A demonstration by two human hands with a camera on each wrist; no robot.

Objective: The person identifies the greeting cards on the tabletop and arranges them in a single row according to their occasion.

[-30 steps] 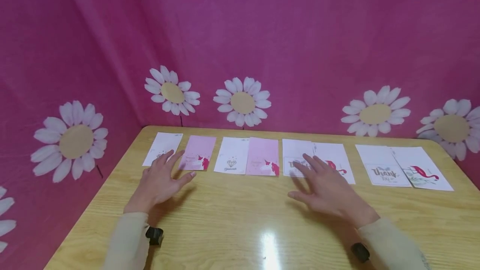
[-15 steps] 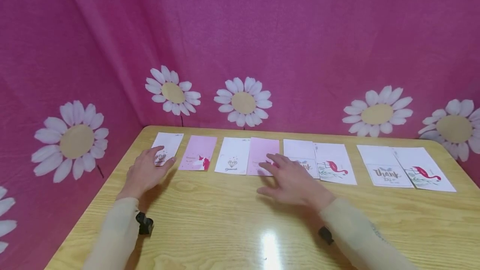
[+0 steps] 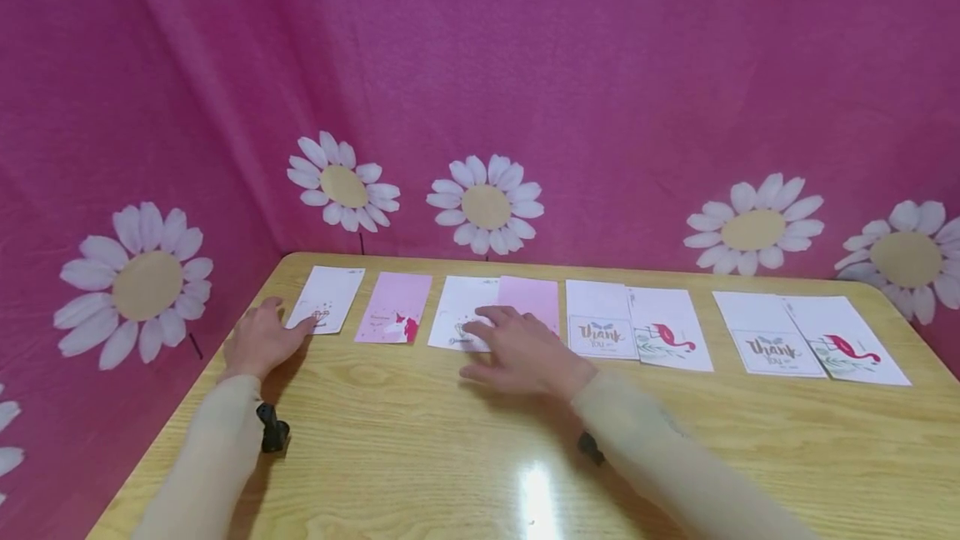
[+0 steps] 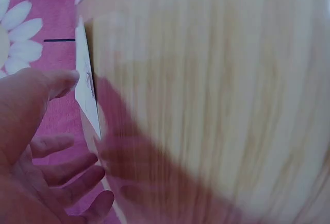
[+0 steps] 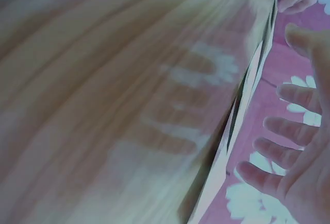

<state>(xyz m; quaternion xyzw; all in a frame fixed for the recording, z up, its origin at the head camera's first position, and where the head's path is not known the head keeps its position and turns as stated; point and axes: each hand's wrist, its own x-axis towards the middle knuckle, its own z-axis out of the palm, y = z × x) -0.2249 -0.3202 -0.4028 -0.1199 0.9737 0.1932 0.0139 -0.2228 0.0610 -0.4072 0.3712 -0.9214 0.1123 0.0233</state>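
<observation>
Along the back of the table lies a row of cards. My left hand (image 3: 258, 340) is beside the leftmost white diamond card (image 3: 330, 290), its thumb tip at the card's near edge; whether it touches cannot be told. In the left wrist view the fingers (image 4: 77, 183) are spread and hold nothing. My right hand (image 3: 528, 352) hovers with loose fingers over another white diamond card (image 3: 459, 298) and a pink unicorn card (image 3: 532, 294), hiding parts of both. In the right wrist view this hand (image 5: 304, 157) holds nothing. A second pink unicorn card (image 3: 393, 307) lies between the hands.
To the right lie a "thank you" card (image 3: 600, 315) with a flamingo card (image 3: 671, 327), then another "thank you" card (image 3: 768, 332) with another flamingo card (image 3: 847, 340). A pink flowered curtain (image 3: 600, 107) stands behind the wooden table (image 3: 420, 457).
My right hand has moved left from the thank you and flamingo cards to the middle diamond and unicorn cards. My left hand has shifted left to the outer side of the leftmost card.
</observation>
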